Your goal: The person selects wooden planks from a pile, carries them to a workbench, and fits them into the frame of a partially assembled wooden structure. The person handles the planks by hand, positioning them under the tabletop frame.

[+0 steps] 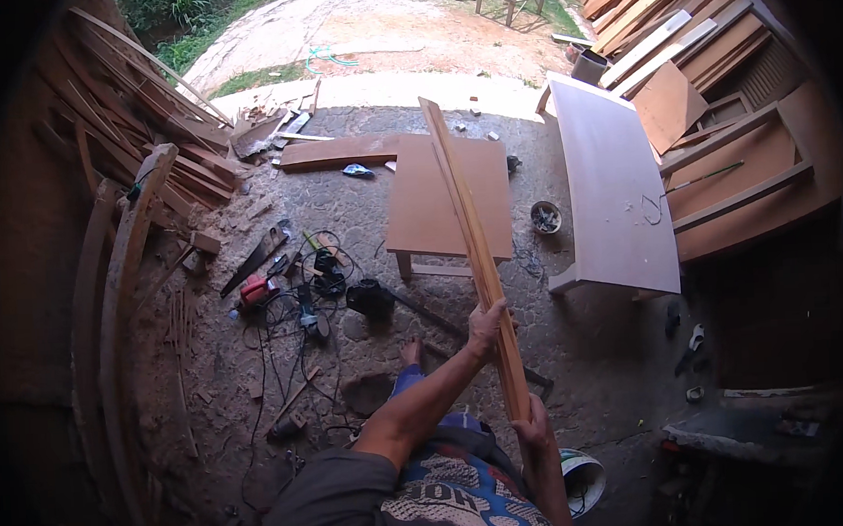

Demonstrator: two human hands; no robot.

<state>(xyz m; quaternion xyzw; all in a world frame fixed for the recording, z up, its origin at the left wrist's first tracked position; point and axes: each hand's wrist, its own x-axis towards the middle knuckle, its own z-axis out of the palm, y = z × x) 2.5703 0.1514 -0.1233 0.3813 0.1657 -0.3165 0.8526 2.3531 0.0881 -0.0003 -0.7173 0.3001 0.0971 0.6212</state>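
I hold a long, thin wooden strip out in front of me, its far end pointing away over a low brown table. My left hand grips the strip about a third of the way up from its near end. My right hand holds the near end, close to my body. The strip runs from the near end by my right hand up to about the middle of the picture's upper half.
Power tools and tangled black cables lie on the ground at left. Curved wooden pieces and stacked planks line the left side. A pale tabletop stands at right, with boards behind it. A small bowl sits on the ground.
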